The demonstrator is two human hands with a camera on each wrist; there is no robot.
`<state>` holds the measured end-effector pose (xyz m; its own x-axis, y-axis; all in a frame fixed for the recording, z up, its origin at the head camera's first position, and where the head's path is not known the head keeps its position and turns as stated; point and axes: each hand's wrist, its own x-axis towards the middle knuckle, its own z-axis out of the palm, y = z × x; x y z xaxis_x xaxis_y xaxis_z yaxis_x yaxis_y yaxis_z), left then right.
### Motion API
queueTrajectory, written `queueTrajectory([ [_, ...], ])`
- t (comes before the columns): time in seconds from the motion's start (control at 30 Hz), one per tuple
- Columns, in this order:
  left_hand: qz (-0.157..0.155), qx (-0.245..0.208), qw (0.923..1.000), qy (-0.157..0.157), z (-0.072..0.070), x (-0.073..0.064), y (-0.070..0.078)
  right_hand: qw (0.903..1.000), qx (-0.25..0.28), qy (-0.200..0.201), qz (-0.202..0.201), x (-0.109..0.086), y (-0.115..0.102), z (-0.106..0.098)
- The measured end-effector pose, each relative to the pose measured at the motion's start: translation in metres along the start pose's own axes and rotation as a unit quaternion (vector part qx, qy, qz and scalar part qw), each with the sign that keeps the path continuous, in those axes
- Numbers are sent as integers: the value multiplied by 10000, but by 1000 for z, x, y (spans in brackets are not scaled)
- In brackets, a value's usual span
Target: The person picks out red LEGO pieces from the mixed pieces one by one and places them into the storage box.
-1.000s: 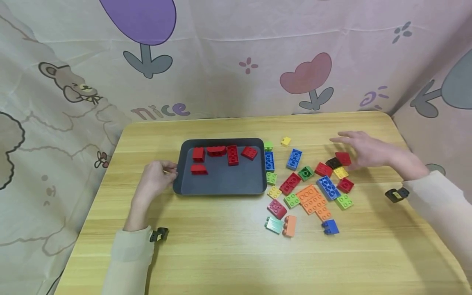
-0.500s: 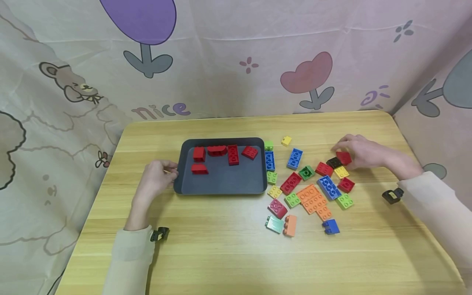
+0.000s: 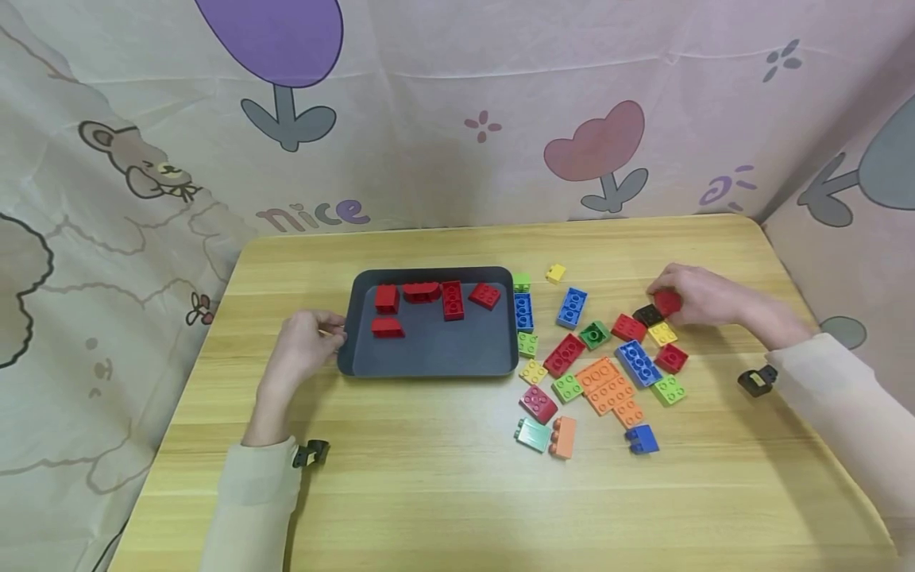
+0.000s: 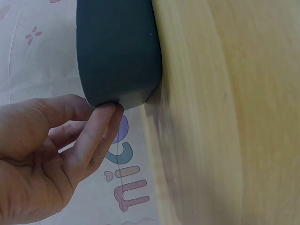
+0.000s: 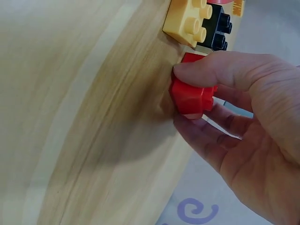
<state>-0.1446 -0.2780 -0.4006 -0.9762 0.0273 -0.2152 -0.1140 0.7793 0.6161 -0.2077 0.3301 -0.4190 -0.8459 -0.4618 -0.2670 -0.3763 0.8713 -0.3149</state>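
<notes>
My left hand [image 3: 306, 347] is at the left end of a dark grey tray [image 3: 436, 361]. In the left wrist view its thumb and fingertips [image 4: 104, 111] pinch the end wall of the tray [image 4: 117, 51]. Several red toy bricks lie in the tray, among them a long one [image 3: 452, 300] and a square one [image 3: 484, 295]. At the right of the table my right hand [image 3: 704, 295] holds a red brick [image 5: 191, 98] between thumb and fingers. The brick has a sloped side, and the thumb covers part of it. Beside it are a black brick [image 3: 648, 315] and a yellow brick [image 3: 662, 334].
Loose bricks of several colours spread right of the tray, including a blue one [image 3: 638, 364], orange ones [image 3: 608, 389] and a red one [image 3: 564, 355]. A lone yellow brick [image 3: 555, 273] lies farther back. A printed cloth [image 3: 429, 119] hangs behind the table [image 3: 457, 492].
My right hand's fingers have closed from spread to gripping the red brick, which has turned slightly. The left hand stays at the tray.
</notes>
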Motion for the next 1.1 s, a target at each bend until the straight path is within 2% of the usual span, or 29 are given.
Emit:
queueTrajectory([
  [0.5, 22, -22, 10000, 1, 0, 0, -2, 9999, 78, -47, 64, -1, 0, -3],
  [1.1, -121, -58, 9999, -83, 0, 0, -2, 9992, -132, 386, -35, -3, -6, -19],
])
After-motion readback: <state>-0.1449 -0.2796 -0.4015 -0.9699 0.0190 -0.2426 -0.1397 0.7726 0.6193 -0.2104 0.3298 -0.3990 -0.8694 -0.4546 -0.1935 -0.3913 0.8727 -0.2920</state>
